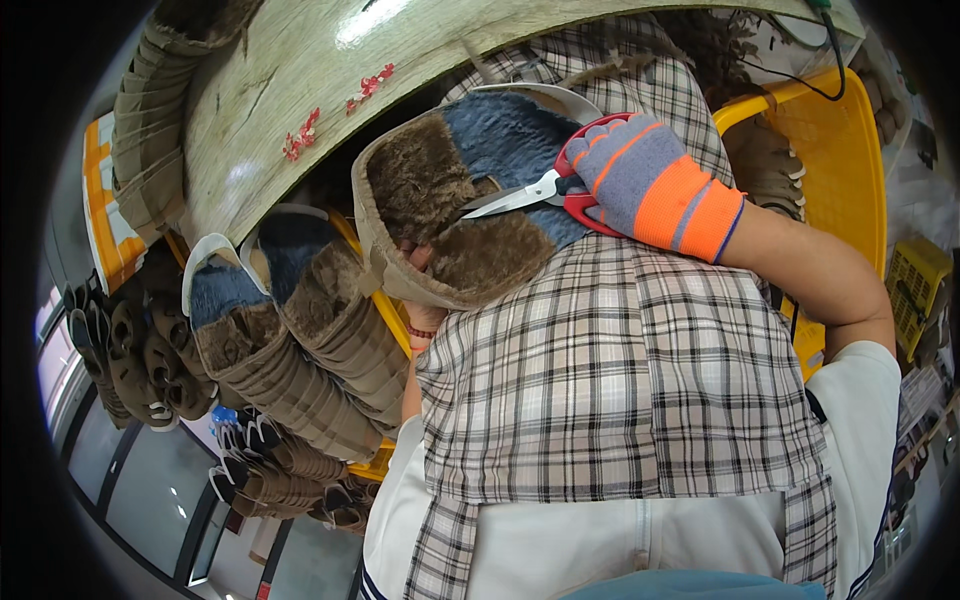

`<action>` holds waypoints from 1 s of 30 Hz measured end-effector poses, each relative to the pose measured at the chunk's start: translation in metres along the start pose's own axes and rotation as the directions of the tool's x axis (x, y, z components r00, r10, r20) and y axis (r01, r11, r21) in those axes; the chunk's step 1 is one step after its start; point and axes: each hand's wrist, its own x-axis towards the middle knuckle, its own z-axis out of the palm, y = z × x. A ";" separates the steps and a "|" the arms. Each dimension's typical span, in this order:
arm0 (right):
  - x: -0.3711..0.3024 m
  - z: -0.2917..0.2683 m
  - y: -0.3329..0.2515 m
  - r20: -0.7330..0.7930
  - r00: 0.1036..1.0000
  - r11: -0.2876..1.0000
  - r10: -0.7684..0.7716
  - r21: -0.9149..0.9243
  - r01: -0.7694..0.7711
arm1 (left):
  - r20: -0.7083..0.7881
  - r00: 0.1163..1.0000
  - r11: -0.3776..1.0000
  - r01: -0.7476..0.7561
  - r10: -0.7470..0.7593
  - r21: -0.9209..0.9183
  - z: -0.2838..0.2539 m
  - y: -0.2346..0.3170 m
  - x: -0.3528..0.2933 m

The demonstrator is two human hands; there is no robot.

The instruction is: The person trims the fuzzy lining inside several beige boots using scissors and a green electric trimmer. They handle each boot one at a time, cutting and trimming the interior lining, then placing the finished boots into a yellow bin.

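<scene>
In my right hand (650, 185), which wears a grey and orange knit glove, are scissors (530, 193) with red handles. Their blades are parted slightly and lie over the inside of a boot upper (505, 250). This upper has a tan outside, brown fleece at its left and lower parts, blue fleece at the top right and a white edge. It rests over my lap on a plaid apron (600, 370). My left hand (420, 257) grips its lower left side; only a bit of the fingers shows, and the rest is behind the upper.
A table (270, 90) with red scraps on it curves across the top. Stacked fleece-lined uppers (290, 370) fill a yellow crate at the left. Another yellow crate (840, 160) with tan pieces stands at the right. More uppers (150, 350) hang or lie at the far left.
</scene>
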 end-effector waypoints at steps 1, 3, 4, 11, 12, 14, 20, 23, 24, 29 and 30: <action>-0.001 -0.002 -0.001 -0.014 1.000 1.000 -0.007 0.010 0.007 | 0.007 1.000 1.000 -0.007 0.007 -0.001 0.003 -0.001 0.000; -0.001 0.001 0.000 -0.038 0.999 1.000 -0.020 0.024 0.020 | 0.007 1.000 1.000 -0.026 0.026 0.000 0.005 0.002 -0.005; -0.001 0.002 0.001 -0.050 0.998 0.999 -0.025 0.030 0.026 | 0.006 1.000 1.000 -0.030 0.030 0.000 0.007 0.003 -0.006; 0.003 0.002 0.003 -0.096 0.991 0.994 -0.093 -0.065 0.087 | 0.003 0.998 0.998 -0.062 0.062 -0.012 0.007 0.003 -0.008; 0.005 0.002 0.003 -0.141 0.982 0.990 -0.125 -0.082 0.114 | 0.004 0.998 0.998 -0.065 0.065 -0.002 0.008 0.005 -0.006; 0.009 -0.001 0.002 -0.168 0.972 0.986 -0.162 -0.069 0.152 | 0.010 0.997 0.996 -0.079 0.079 0.033 0.012 0.010 -0.006; 0.033 -0.014 -0.016 0.084 0.981 0.985 -0.174 -0.009 0.175 | 0.020 0.978 0.968 -0.210 0.210 0.134 0.050 0.028 -0.002; 0.039 -0.017 -0.020 0.120 0.978 0.981 -0.169 -0.079 0.179 | 0.091 0.980 0.980 -0.183 0.176 0.074 0.043 0.030 0.011; 0.042 -0.014 -0.021 0.120 0.975 0.978 -0.186 -0.068 0.195 | 0.089 0.980 0.981 -0.183 0.177 0.063 0.042 0.030 0.011; 0.052 -0.016 -0.027 0.196 0.954 0.971 -0.228 -0.028 0.237 | -0.120 0.986 0.994 -0.113 0.112 0.006 0.024 0.020 0.010; 0.052 -0.017 -0.028 0.177 0.958 0.971 -0.225 -0.038 0.235 | -0.094 0.988 0.992 -0.122 0.124 0.022 0.025 0.022 0.011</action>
